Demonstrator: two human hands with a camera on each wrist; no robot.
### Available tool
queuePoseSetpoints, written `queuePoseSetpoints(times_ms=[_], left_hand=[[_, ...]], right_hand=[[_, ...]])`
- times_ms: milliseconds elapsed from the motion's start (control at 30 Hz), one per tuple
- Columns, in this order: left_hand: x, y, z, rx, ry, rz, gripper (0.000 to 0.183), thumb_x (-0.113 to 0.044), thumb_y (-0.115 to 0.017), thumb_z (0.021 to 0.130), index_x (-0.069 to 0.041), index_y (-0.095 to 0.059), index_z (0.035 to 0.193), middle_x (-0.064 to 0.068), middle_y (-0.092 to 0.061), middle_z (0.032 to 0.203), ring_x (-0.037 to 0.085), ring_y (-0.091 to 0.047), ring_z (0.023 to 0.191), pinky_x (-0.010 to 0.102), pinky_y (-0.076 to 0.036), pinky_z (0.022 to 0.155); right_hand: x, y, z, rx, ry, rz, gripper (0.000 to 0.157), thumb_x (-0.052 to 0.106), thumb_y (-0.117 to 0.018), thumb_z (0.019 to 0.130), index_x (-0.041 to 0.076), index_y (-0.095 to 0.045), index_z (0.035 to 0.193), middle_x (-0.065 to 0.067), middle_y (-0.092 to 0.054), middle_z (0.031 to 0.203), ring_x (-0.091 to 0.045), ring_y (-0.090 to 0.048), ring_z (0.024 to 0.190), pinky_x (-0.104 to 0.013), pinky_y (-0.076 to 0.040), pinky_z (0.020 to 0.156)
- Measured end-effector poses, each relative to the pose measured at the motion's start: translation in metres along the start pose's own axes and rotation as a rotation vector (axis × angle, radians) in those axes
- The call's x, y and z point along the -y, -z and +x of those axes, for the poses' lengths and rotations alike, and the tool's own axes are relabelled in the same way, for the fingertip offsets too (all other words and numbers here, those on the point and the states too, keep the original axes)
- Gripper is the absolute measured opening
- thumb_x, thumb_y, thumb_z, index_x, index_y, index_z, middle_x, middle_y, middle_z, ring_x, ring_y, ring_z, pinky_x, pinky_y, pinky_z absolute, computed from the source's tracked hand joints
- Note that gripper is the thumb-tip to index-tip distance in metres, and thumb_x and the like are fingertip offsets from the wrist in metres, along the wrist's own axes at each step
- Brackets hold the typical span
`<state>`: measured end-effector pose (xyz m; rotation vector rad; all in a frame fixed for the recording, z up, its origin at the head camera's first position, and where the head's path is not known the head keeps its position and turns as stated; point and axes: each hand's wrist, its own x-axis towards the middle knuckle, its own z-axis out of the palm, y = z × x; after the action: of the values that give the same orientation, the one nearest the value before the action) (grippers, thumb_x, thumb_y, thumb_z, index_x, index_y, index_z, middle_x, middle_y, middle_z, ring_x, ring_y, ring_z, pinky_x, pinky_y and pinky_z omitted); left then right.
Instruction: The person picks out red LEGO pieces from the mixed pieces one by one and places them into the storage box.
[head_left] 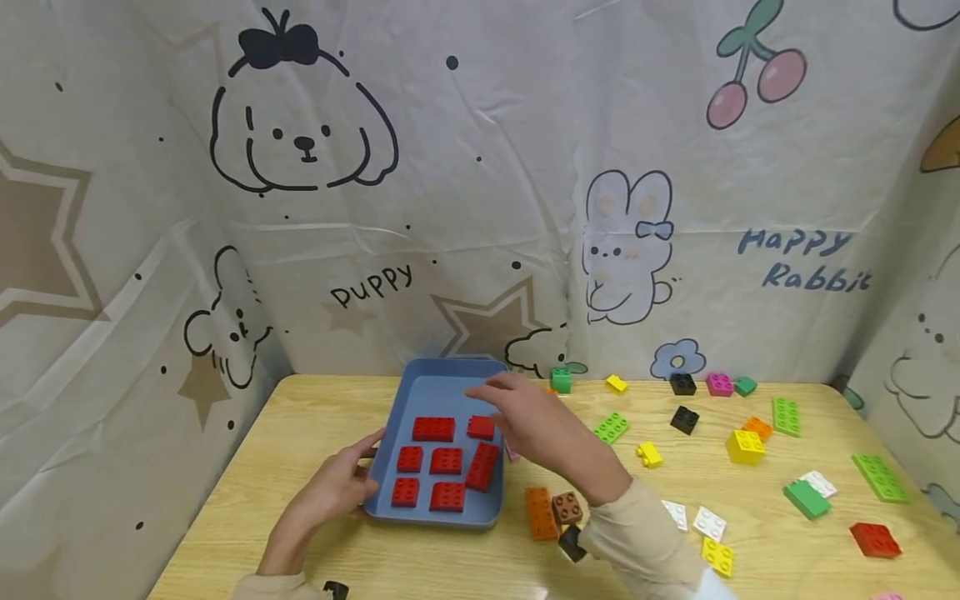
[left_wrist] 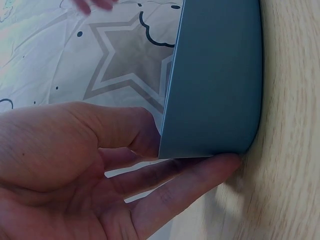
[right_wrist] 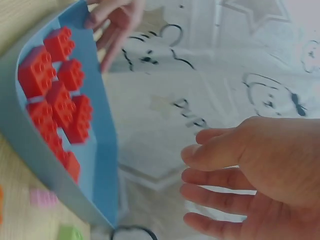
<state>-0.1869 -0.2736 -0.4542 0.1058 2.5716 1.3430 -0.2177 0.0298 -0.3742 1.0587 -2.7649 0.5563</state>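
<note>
A blue tray on the wooden table holds several red building bricks of different sizes, stud side up. My left hand grips the tray's left side. In the left wrist view, the thumb of that hand lies at the rim while its fingers press the outer wall. Over the tray's right edge hovers my right hand; the right wrist view shows this hand with fingers spread apart and nothing between them. It hides part of the tray's right rim.
Loose bricks lie scattered right of the tray, among them an orange one, a brown one, a yellow one and a red one. A black piece is by the left sleeve. A printed cloth hangs behind the table.
</note>
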Motion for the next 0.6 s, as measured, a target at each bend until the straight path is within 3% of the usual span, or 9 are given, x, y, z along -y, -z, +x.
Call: queuePoseSetpoints(times_ms=[267,600], left_hand=[[-0.002,0.004,0.002,0.008,-0.014,0.004,0.079,0.017,-0.059,0.081,0.004,-0.036,0.156,0.034,-0.055,0.136,0.039,-0.065,0.105,0.042,-0.06,0.065],[0.0,0.002,0.0,0.005,0.003,-0.005,0.079,0.017,-0.059,0.081,0.004,-0.037,0.156,0.033,-0.055,0.136,0.037,-0.065,0.104,0.042,-0.06,0.065]], right_hand=[[-0.027,0.025,-0.055,-0.131,-0.087,-0.047,0.049,0.002,-0.079,0.087,0.012,-0.067,0.134,-0.01,-0.064,0.13,-0.029,-0.062,0.115,-0.046,-0.056,0.094],[-0.05,0.051,-0.123,-0.211,-0.198,-0.078,0.055,0.002,-0.083,0.082,0.012,-0.066,0.134,-0.014,-0.062,0.132,-0.037,-0.061,0.117,-0.055,-0.056,0.09]])
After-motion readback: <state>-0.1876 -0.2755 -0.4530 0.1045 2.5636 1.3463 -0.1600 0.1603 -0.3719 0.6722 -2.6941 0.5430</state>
